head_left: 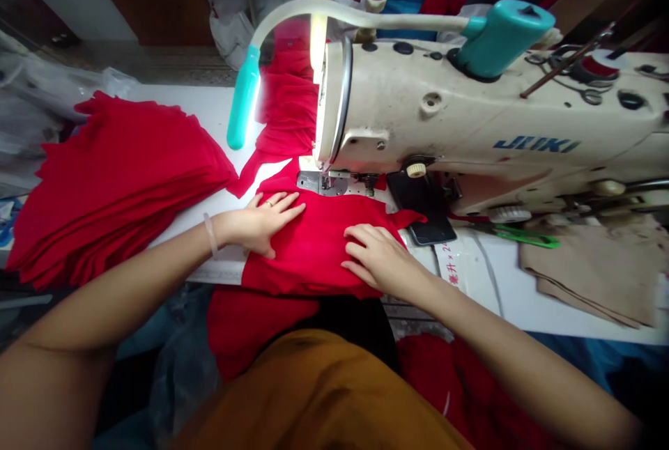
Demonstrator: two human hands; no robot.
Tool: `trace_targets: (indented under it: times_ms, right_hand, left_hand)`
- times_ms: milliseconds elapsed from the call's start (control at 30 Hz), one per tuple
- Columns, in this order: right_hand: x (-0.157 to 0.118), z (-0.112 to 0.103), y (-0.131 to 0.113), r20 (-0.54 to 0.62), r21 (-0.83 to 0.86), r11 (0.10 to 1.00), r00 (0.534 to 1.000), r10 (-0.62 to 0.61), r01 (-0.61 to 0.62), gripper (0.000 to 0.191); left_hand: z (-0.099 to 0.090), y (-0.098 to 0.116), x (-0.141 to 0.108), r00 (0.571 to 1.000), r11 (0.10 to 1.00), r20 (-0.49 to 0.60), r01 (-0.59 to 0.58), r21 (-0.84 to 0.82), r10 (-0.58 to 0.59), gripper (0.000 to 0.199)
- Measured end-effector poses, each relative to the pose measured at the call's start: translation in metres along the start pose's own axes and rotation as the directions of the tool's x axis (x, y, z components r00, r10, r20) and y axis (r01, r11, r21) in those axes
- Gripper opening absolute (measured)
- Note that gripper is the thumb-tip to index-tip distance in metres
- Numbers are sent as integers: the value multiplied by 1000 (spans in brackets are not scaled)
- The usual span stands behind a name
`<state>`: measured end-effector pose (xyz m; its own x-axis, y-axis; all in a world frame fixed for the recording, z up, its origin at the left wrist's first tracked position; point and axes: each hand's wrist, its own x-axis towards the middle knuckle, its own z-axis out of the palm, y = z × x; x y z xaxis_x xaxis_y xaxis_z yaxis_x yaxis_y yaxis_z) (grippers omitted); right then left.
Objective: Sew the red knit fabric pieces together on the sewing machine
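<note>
White bench [212,105]. Red cloth [318,244] under left hand [261,223], spread, and right hand [381,258], half-curled, looked soft; best held by edges.

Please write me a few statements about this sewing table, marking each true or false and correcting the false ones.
1. Both the left hand and the right hand rest on red cloth. True.
2. The bracelet is on the right wrist. False: it is on the left wrist.
3. The lamp above the table is lit. True.
4. The phone lies to the left of both hands. False: it lies to the right of them, partly under the sewing machine.
5. The folded brown cloth is at the right side of the table. True.
</note>
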<state>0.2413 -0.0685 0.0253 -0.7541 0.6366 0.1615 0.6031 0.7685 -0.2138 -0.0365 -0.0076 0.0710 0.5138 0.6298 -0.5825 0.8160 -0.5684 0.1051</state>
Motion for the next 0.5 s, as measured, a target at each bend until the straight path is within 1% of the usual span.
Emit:
trace_targets:
  times_ms: [67,100,133,200,233,300,333,367,400,433,467,500]
  right_hand:
    - [0,-1,1,-10,65,998,1000,17,-16,21]
    - [2,-1,3,-34,106,994,999,28,-24,22]
    - [5,0,5,-68,141,990,997,39,-29,23]
    - [15,4,9,-126,166,985,990,62,-40,22]
    - [21,6,11,-131,153,987,989,70,-50,19]
    - [28,7,11,-94,98,992,992,86,-76,14]
    - [29,5,8,-82,73,993,992,96,-90,16]
    - [26,2,4,-86,68,993,991,107,-101,19]
    - [20,-2,-3,-99,105,990,989,109,-99,21]
    - [12,-5,-11,-99,193,978,991,95,-75,22]
    - [2,-6,-20,-64,323,946,996,56,-32,21]
    - [-8,-3,-30,4,465,885,1000,-8,5,20]
  left_hand:
    - [-6,-1,-4,999,1000,43,24,21,-24,114]
    - [-8,-1,-6,998,999,39,40,9,-40,110]
    - [-9,-1,-5,998,998,8,57,-20,-57,103]
    - [-7,0,-1,992,993,-96,69,-97,-78,92]
    - [-4,1,2,985,989,-144,76,-127,-94,92]
    - [1,2,5,970,983,-202,105,-150,-134,101]
    - [4,3,2,960,982,-238,111,-154,-146,102]
    - [8,4,-4,944,980,-300,88,-176,-138,98]
    - [12,6,-13,922,975,-374,15,-222,-99,89]
    - [17,10,-25,898,952,-439,-112,-283,-25,76]
    - [25,16,-37,876,899,-478,-266,-349,73,61]
    - [35,24,-49,858,810,-479,-410,-420,186,49]
